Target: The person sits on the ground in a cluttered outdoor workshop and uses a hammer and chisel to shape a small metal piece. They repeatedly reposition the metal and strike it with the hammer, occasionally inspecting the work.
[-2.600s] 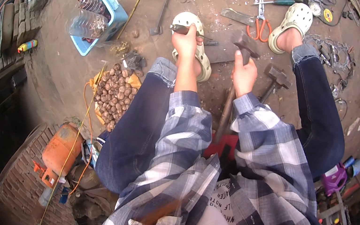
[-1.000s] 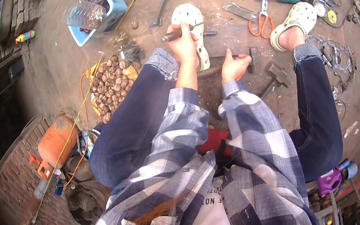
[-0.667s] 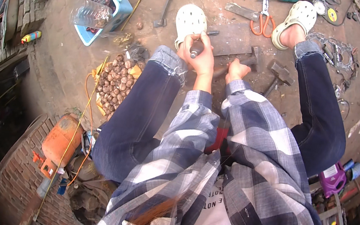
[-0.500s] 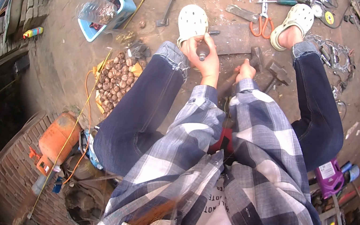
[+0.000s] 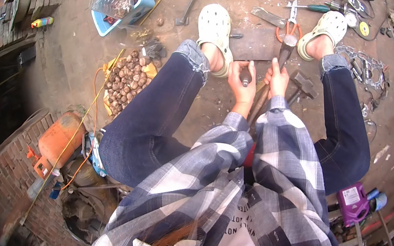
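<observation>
My left hand (image 5: 239, 83) is closed around a short dark rod-like tool (image 5: 245, 80) with a rounded metal end pointing toward me; most of it is hidden in the fingers. Close beside it, my right hand (image 5: 276, 80) grips a hammer (image 5: 289, 43) by its wooden handle, whose lower end runs back past my sleeve. The hammer's head is raised in front of the hand. Beyond both hands, a flat dark metal plate (image 5: 254, 45) lies on the ground between my feet. A second hammer (image 5: 305, 84) rests on the ground right of my right hand.
Walnuts (image 5: 128, 83) are heaped on yellow material left of my left leg. A blue bin (image 5: 145, 2) with plastic bottles stands farther left. Orange-handled scissors (image 5: 289, 28), a wide blade (image 5: 268, 17) and a screwdriver (image 5: 315, 8) lie ahead. A purple jug (image 5: 353, 202) stands at right.
My left hand has come back toward me and right, with the dark tool turning in it. My right hand has lifted the hammer, its head now farther forward and upright.
</observation>
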The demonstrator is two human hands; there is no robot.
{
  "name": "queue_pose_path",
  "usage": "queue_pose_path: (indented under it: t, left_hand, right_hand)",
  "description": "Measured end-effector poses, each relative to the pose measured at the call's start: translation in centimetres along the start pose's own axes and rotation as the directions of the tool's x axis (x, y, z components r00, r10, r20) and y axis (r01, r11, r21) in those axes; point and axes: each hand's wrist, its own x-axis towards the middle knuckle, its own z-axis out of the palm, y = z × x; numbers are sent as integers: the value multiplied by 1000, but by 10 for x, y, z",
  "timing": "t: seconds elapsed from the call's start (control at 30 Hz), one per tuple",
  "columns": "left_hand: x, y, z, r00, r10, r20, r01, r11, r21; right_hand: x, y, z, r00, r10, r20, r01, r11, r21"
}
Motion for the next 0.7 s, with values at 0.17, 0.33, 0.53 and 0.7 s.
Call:
queue_pose_path:
  t: [0.17, 0.33, 0.53, 0.7]
  left_hand:
    - [-14, 18, -10, 1000, 8, 9, -8, 999, 40]
    - [6, -5, -2, 999, -41, 13, 42, 997, -60]
    - [25, -5, 7, 995, 94, 17, -95, 993, 70]
    - [32, -8, 9, 1000, 15, -23, -16, 999, -45]
  right_hand:
    - [32, -26, -14, 988, -28, 154, 48, 991, -127]
    - [5, -15, -10, 973, 57, 226, -19, 986, -168]
    - [3, 21, -10, 972, 45, 229, 42, 932, -360]
    - [9, 30, -12, 966, -33, 257, 163, 848, -505]
